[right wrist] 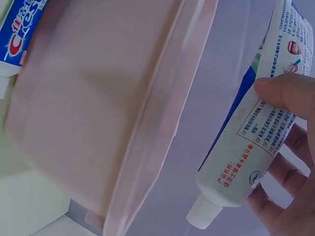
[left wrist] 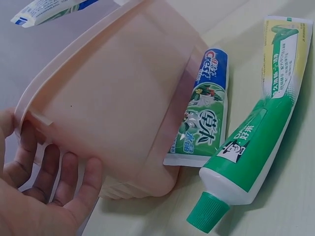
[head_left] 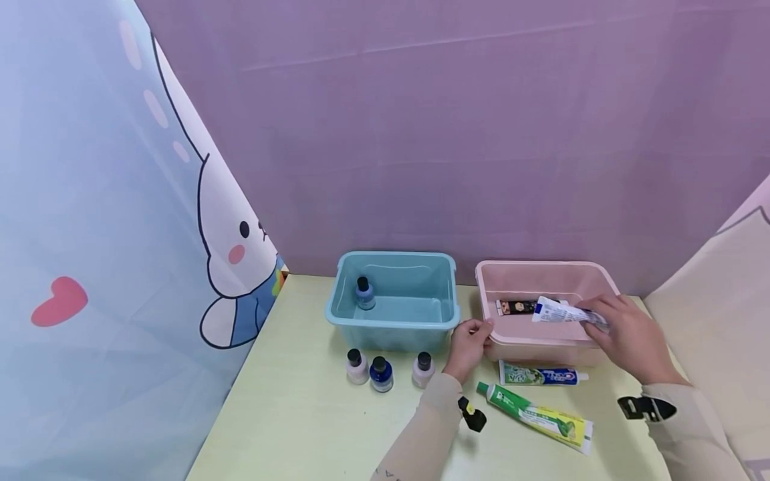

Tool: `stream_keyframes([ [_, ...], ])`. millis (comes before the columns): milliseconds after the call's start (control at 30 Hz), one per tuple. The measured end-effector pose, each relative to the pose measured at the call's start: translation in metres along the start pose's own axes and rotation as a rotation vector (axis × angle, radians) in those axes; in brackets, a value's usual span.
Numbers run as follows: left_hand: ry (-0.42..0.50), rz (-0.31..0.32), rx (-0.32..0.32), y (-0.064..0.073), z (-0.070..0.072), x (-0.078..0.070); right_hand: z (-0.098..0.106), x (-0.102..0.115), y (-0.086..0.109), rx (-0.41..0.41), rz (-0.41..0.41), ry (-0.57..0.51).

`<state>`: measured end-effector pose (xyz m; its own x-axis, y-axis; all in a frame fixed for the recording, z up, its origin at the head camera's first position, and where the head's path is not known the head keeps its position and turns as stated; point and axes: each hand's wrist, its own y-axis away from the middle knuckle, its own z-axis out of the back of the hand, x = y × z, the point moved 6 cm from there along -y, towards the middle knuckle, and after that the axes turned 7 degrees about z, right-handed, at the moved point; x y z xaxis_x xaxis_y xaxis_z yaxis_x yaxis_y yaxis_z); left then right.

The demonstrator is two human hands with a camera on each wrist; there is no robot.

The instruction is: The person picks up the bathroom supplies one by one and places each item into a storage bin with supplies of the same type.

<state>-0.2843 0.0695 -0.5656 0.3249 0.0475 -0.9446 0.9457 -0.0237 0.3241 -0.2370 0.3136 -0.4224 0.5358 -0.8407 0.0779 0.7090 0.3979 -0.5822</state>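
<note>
My right hand point(head_left: 631, 341) pinches a white toothpaste tube point(right wrist: 236, 162) with a white cap, its thumb across the printed back. In the head view that tube lies over the opening of the pink bin point(head_left: 547, 268). At the bin's front left corner, my left hand point(head_left: 467, 350) grips the rim, fingers bent under it in the left wrist view. A black tube point(head_left: 516, 307) rests inside the bin. In front of the bin lie a blue and green Crest toothpaste tube point(left wrist: 204, 103) and a larger green and yellow toothpaste tube point(left wrist: 256, 128).
To the left stands a blue bin point(head_left: 394, 325) with a dark-capped bottle point(head_left: 364, 294) inside. Before it are two pale bottles, one left point(head_left: 357, 367) and one right, and a dark blue bottle point(head_left: 381, 375). A purple cloth point(head_left: 457, 133) hangs behind the table.
</note>
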Motion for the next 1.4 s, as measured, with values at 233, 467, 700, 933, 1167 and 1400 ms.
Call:
stream_keyframes([
  [233, 0.004, 0.01, -0.004, 0.001, 0.001, -0.001, -0.006, -0.005, -0.009, 0.026, 0.016, 0.01],
  [467, 0.008, 0.007, -0.012, 0.001, 0.0, -0.001, -0.016, -0.015, -0.018, 0.08, 0.007, -0.005],
  [700, 0.004, 0.012, -0.016, 0.003, 0.0, -0.001, -0.026, -0.024, -0.03, 0.108, 0.044, -0.034],
  [933, 0.007, 0.002, -0.022, 0.003, 0.0, -0.002, -0.04, -0.034, -0.038, 0.178, 0.012, -0.07],
  [1167, 0.009, -0.003, -0.032, 0.003, -0.001, -0.003, -0.057, -0.043, -0.043, 0.252, -0.006, -0.112],
  [1400, 0.029, 0.002, -0.032, 0.002, -0.001, -0.003, -0.064, -0.047, -0.054, 0.242, 0.08, -0.12],
])
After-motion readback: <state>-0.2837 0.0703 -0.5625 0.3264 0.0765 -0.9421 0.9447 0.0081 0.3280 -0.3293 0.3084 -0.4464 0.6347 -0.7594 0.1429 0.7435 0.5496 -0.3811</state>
